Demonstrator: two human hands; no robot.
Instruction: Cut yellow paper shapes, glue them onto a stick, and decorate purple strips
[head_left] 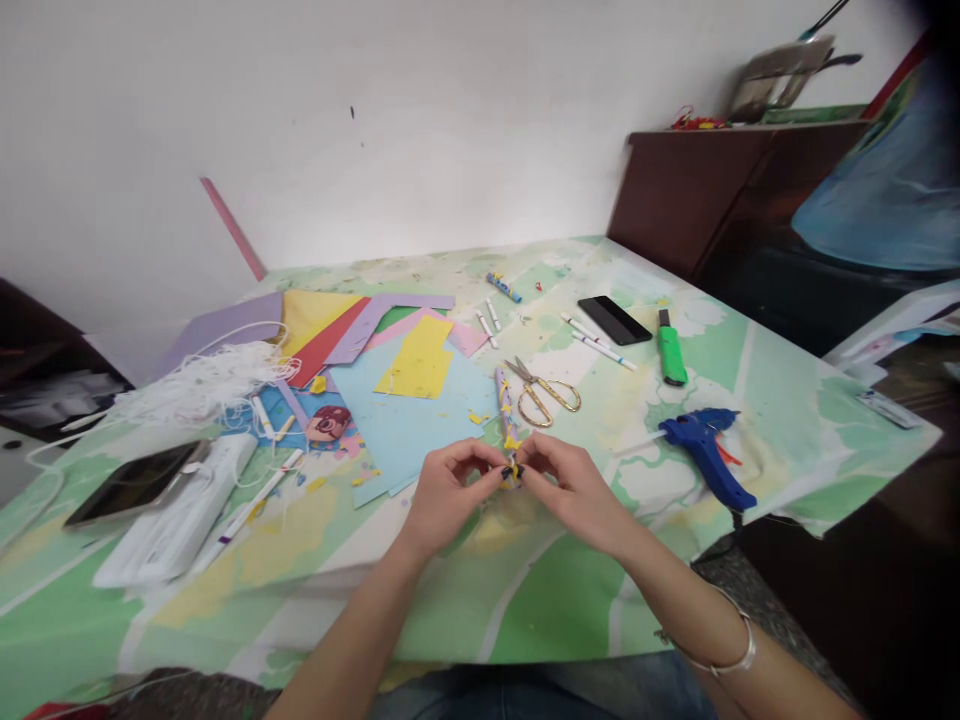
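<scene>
A slim purple paper tube (505, 395) with yellow bits on it points away from me over the table. My left hand (450, 495) pinches at its near end with thumb and fingers. From the other side, my right hand (574, 490) is closed in a pinch at the same spot, its fingertips almost meeting the left ones. Small yellow and dark bits show between the fingertips, too small to make out. Just beyond my right hand lie gold-handled scissors (541, 390), blades slightly apart. Light blue paper (420, 430) is spread beside my left hand.
At right lie a blue glue gun (709, 450), a green utility knife (671, 350), a black phone (615, 320) and markers (604, 350). A blue decorated tube (503, 287) is farther back. Tangled white string (202, 385), a phone (139, 480) and a white case (176, 520) occupy the left.
</scene>
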